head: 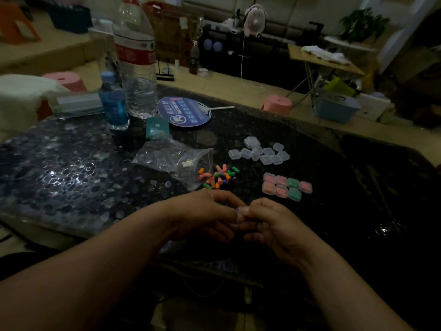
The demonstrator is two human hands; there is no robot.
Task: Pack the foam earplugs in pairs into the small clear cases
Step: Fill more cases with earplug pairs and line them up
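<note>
A loose pile of coloured foam earplugs [218, 177] lies on the dark table just beyond my hands. Behind it to the right sits a cluster of several empty clear cases [261, 152]. Nearer, on the right, several closed cases [286, 186] hold pink, orange and green plugs. My left hand [210, 212] and my right hand [265, 220] meet fingertip to fingertip above the near table edge. Their fingers are curled around something small between them, which is hidden in the dim light.
A crumpled clear plastic bag [175, 156] lies left of the plug pile. Farther back stand a large water bottle [136, 58], a small blue bottle [114, 101], a round blue hand fan [184, 111] and a teal packet [157, 127]. The table's left part is covered in glassy discs.
</note>
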